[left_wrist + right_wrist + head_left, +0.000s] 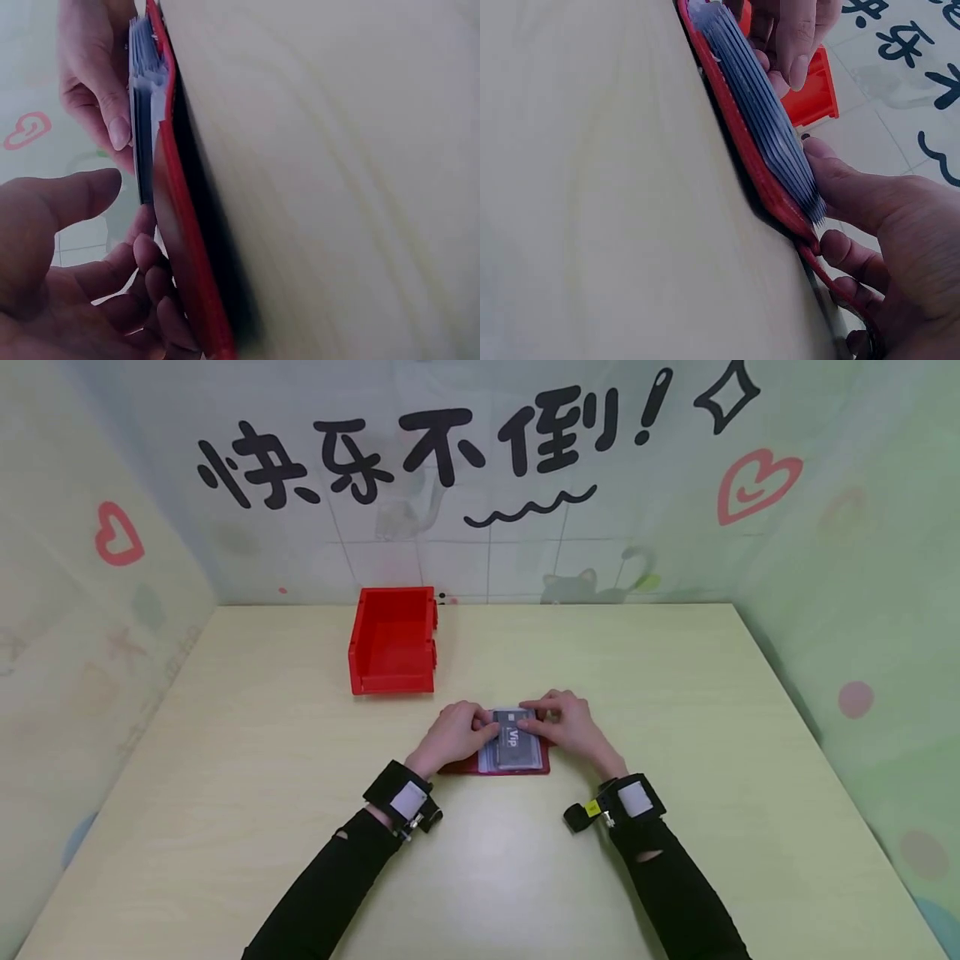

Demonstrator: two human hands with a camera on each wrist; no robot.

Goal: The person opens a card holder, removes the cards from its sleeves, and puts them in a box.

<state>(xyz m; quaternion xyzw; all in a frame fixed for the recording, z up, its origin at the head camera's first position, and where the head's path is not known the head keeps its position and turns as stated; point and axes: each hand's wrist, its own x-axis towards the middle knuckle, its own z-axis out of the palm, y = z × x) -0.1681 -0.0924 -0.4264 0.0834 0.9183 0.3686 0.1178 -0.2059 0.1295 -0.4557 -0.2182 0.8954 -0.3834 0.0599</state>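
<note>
A red card holder lies spread on the table, with a stack of clear sleeves inside. The top sleeve shows a dark grey card with "Vip" printed on it. My left hand is at the stack's left edge; its fingertips touch the edge, while the thumb stands off from the sleeves. With my right hand I grip the far right corner, thumb on the top sleeve and fingers at the edge beside the red cover. The fingertips under the edge are partly hidden.
A red plastic bin stands behind the card holder, toward the back left of the pale wooden table. Printed cloth walls enclose the table's back and sides. Both wrists wear black camera straps.
</note>
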